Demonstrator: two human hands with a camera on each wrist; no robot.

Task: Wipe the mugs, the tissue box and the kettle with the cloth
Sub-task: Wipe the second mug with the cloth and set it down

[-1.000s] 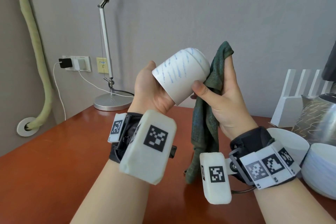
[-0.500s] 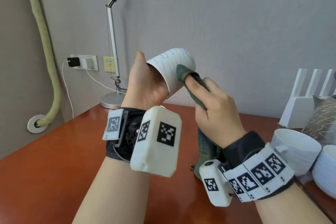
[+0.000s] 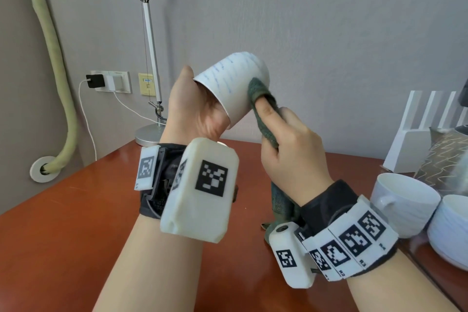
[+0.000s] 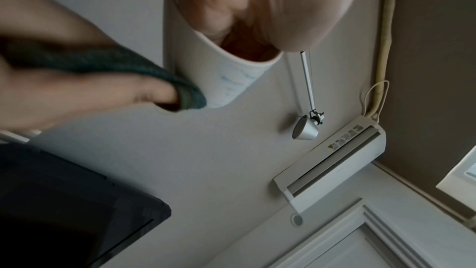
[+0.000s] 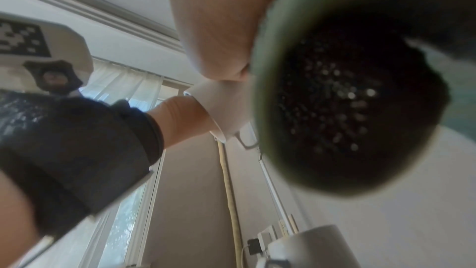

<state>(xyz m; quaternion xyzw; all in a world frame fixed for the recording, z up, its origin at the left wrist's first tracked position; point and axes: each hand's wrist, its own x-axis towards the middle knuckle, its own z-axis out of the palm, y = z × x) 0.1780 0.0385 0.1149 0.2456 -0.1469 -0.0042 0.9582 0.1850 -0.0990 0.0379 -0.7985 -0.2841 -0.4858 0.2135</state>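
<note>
1. Left hand point(image 3: 195, 111): gripping the white mug point(image 3: 234, 86) with blue streaks, fingers reaching inside its open mouth (seen in the left wrist view), and holding it tilted in the air above the table point(image 3: 76, 223).
2. Right hand point(image 3: 291, 152): clutching the green cloth point(image 3: 263, 111), with a fingertip pressing a fold of it against the mug's outer wall near the rim.
3. Cloth: draping down from the right hand, its lower end hanging toward the tabletop.
4. Second mug point(image 3: 405, 202): white, standing upright at the right side of the table, touching a stack of white dishes point(image 3: 450, 228).
5. Kettle point(image 3: 448, 159): patterned metal body partly showing behind that mug.
6. Desk lamp point(image 3: 152, 58): standing at the table's far edge against the wall.
7. Tissue box: not identifiable with certainty.
</note>
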